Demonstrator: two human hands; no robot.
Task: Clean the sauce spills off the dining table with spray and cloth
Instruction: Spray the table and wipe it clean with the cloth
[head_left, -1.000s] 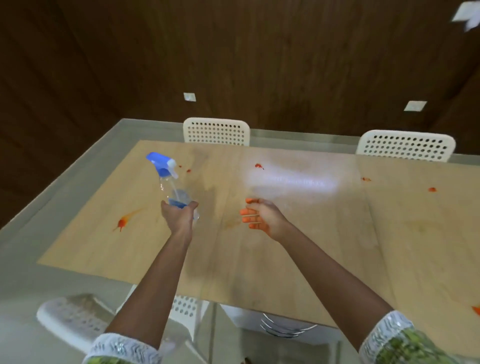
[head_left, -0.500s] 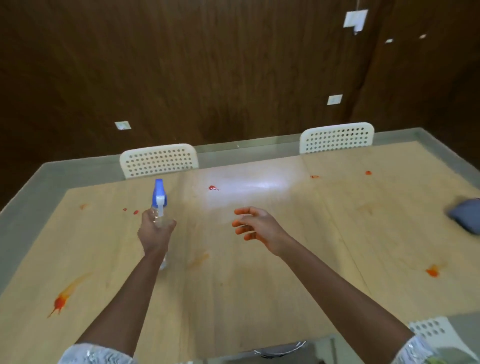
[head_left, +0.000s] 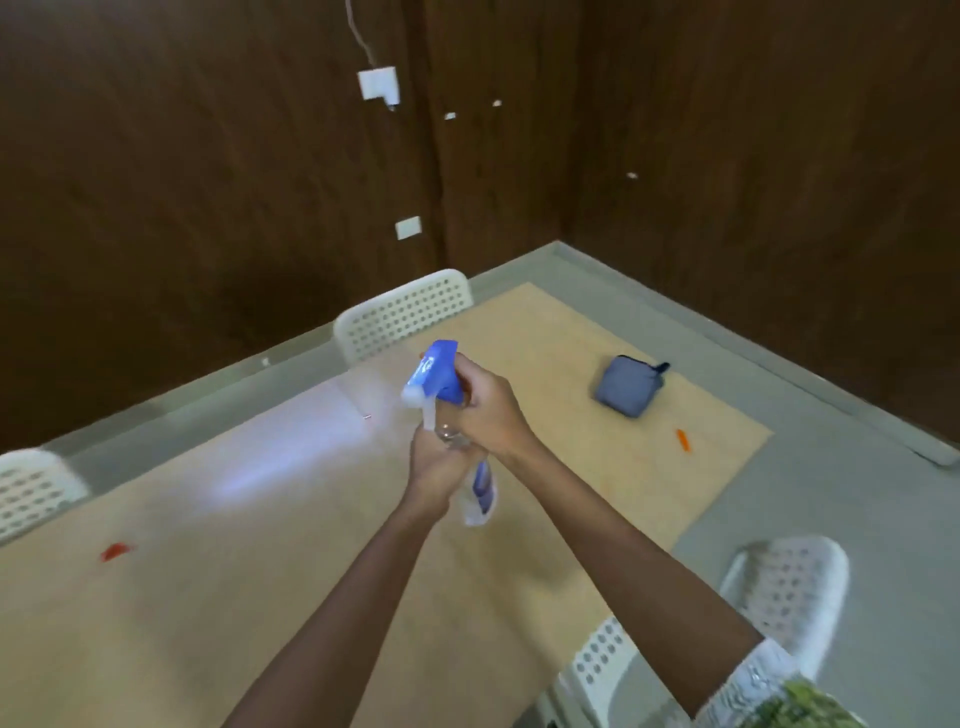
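Bottle (head_left: 480, 491): centre frame, above worktop (head_left: 260, 597). Left hand (head_left: 434, 467) clamped on body, right hand (head_left: 485, 410) on head. Likely light, rigid, slick; grip neck. Cloth (head_left: 628, 387): 2 o'clock, soft.

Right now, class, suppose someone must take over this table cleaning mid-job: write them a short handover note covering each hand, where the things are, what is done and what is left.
Left hand grips the bottle by its body, above the table. Right hand holds its blue spray head.
Cloth: folded, grey, untouched on the far right of the table.
Done: bottle picked up; no wiping visible.
Left: red spill near left, orange spill just in front of the cloth. Spray both, fetch the cloth, wipe. Other spills may lie out of view.
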